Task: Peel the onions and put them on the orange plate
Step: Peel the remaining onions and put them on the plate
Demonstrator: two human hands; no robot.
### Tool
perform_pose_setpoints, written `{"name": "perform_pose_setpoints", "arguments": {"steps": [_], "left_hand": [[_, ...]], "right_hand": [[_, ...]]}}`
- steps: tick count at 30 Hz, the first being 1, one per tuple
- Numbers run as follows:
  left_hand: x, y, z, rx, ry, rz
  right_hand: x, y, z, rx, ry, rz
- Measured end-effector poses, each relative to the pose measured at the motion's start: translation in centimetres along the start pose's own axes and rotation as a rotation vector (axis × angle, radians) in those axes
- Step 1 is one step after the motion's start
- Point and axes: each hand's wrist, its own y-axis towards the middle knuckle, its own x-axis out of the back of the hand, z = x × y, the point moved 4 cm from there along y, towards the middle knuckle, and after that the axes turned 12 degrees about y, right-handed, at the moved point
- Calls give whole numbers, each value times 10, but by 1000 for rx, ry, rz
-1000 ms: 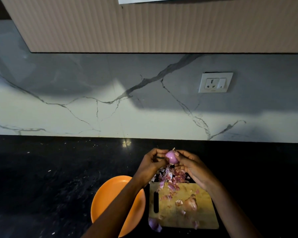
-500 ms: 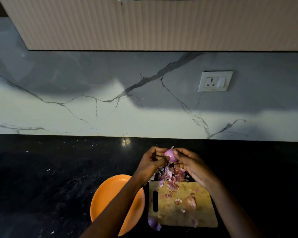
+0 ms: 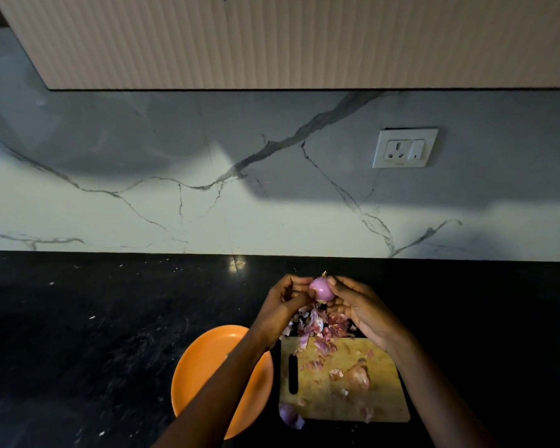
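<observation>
Seen from the head camera, both hands are raised over the far end of a wooden cutting board [image 3: 343, 379] that lies on a dark, speckled countertop [image 3: 94, 334]. Between them is a small onion [image 3: 321, 290], round and glossy, pale purple-pink where the outer skin has come away, with a dry, brownish tuft sticking up at its top. The left hand [image 3: 283, 305] has its fingers curled in and grips the onion from the left side, thumb tip against it. The right hand [image 3: 362, 310] cups it from the right, fingers bent round its top and side. The onion is held in the air, above the countertop just past the board's far edge.

Right beneath the hands sits a heap of onion skins [image 3: 320, 324], purple and papery, spilling from the countertop onto the far edge of the board. More scraps are scattered over the board, and a tan, dry piece of onion [image 3: 358, 376] lies near its middle. A purple onion piece [image 3: 290, 415] rests on the countertop at the board's near left corner.

The orange plate [image 3: 201, 370] stands just left of the board, partly crossed by the left forearm; what shows of it is bare orange. Behind, a marble-veined backsplash [image 3: 175, 205] carries a white wall socket [image 3: 404, 147], under a ribbed, pale cabinet [image 3: 272, 40].
</observation>
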Motion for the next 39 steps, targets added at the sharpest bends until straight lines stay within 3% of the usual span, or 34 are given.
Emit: {"name": "perform_pose_setpoints", "arguments": {"steps": [11, 29, 39], "left_hand": [[0, -3, 3, -45, 65, -4], [-7, -4, 6, 49, -172, 29], [-4, -6, 11, 26, -139, -32]], "right_hand": [[3, -2, -4, -20, 3, 1], [4, -3, -5, 19, -53, -10], [-2, -5, -3, 19, 13, 2]]}}
